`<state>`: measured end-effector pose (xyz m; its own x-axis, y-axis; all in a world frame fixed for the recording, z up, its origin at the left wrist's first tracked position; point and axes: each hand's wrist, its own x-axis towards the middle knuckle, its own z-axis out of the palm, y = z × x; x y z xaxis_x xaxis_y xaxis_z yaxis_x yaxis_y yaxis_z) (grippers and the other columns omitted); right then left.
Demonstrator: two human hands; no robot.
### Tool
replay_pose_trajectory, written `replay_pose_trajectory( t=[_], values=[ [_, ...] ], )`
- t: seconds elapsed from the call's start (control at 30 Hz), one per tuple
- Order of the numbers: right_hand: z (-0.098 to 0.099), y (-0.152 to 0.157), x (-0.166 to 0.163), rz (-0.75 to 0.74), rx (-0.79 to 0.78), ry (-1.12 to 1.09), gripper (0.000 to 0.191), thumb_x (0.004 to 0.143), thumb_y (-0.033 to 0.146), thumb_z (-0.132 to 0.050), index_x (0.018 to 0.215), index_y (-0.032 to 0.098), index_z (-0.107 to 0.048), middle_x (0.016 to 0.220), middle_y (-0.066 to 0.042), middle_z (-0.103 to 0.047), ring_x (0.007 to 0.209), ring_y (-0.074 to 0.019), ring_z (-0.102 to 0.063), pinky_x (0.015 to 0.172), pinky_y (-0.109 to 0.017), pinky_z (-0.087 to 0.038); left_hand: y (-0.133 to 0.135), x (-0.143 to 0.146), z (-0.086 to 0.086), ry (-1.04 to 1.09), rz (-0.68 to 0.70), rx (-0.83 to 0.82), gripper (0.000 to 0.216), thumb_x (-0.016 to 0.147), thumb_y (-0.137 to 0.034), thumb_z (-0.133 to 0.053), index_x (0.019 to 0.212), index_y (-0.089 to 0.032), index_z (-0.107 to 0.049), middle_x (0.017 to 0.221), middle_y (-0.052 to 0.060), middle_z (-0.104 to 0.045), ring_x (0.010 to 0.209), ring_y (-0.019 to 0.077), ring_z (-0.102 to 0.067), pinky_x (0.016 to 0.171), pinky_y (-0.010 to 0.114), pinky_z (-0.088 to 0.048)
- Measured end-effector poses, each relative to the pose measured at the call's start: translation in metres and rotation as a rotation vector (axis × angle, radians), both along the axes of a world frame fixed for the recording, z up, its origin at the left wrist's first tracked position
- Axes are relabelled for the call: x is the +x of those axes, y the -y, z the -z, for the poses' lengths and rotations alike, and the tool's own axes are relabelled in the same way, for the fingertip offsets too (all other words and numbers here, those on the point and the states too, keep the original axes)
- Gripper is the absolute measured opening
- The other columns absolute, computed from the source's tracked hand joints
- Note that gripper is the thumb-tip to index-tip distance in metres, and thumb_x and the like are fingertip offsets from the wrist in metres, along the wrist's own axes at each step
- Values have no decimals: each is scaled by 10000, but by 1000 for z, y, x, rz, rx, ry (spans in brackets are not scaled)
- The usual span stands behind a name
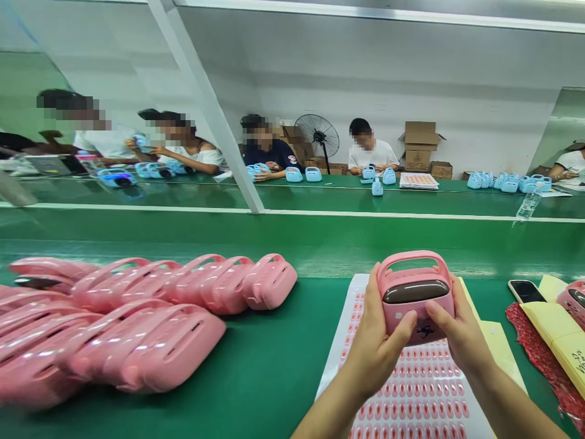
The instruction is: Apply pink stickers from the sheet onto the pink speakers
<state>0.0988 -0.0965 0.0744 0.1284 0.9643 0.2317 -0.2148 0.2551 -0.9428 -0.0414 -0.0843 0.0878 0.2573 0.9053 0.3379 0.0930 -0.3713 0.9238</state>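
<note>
Green counter (269, 366) below, my left hand (375, 341) and right hand (466, 335) clamp a pink handled device (417, 292) at near right, thumbs (402, 332) on its front.

Device (415, 294) over sheet (411, 396) — device rows (171, 347) left, phone (525, 291) right, fan (317, 135) far behind.

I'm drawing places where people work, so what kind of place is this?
It's probably a factory workroom. You can tell from the long green table, the rows of matching pink gadgets on it, and the people across from it with lots of similar blue gadgets.
</note>
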Motion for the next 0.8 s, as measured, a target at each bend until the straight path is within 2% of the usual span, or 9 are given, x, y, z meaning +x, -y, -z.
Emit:
replay_pose_trajectory(
  t=[0.1, 0.23, 0.4, 0.5, 0.6, 0.7, 0.8],
  values=[
    [5, -2, 4, 16, -17, -19, 645, 660, 433, -702, 1203, 255, -402, 1180, -61, -533, 1026, -224, -539, 896, -366, -442, 1, -1, 3, -21, 16, 37, 752, 814, -407, -462, 1390, -121, -72, 1446, 146, -190, 1329, 269, -180, 1102, 440, -126],
    [14, -10, 10, -24, -134, -35, 711, 620, 438, -731, 1216, 246, -395, 1158, -91, -552, 986, -254, -571, 839, -398, -478, -8, 1, 9, -48, 3, 84, 681, 805, -351, -467, 1376, -122, -174, 1431, 144, -246, 1323, 262, -205, 1100, 442, -141],
    [38, -28, 1, 68, -167, -18, 678, 647, 502, -682, 1195, 212, -406, 1067, -103, -568, 953, -276, -575, 796, -424, -489, -34, 3, 22, -60, 3, -1, 700, 766, -345, -518, 1351, -94, -227, 1411, 167, -277, 1302, 257, -251, 1090, 417, -174],
    [62, -35, -7, 196, -157, 139, 676, 621, 550, -672, 1142, 194, -431, 1042, -94, -549, 971, -280, -543, 847, -441, -447, -53, -1, 41, -36, 75, -109, 712, 684, -366, -626, 1290, -133, -334, 1294, 137, -431, 1203, 264, -383, 1038, 397, -271],
    [87, -39, -12, 316, -97, 339, 709, 554, 578, -693, 1080, 171, -448, 1045, -96, -503, 1009, -293, -484, 915, -466, -374, -70, -6, 70, 45, 104, -259, 681, 612, -441, -685, 1177, -145, -447, 1138, 103, -536, 1088, 272, -469, 961, 390, -350],
    [105, -40, -11, 314, -19, 451, 710, 538, 567, -707, 1064, 172, -440, 1044, -89, -475, 1017, -285, -456, 932, -455, -346, -80, -7, 99, 94, 67, -333, 634, 643, -563, -606, 1080, -115, -502, 1052, 117, -563, 1020, 282, -504, 907, 407, -380],
    [112, -41, -8, 296, 19, 483, 705, 541, 560, -707, 1066, 182, -428, 1042, -78, -465, 1021, -277, -447, 938, -440, -336, -85, -8, 115, 141, 106, -353, 652, 607, -617, -618, 1044, -141, -533, 1012, 89, -581, 991, 268, -517, 884, 391, -391]
  ],
)
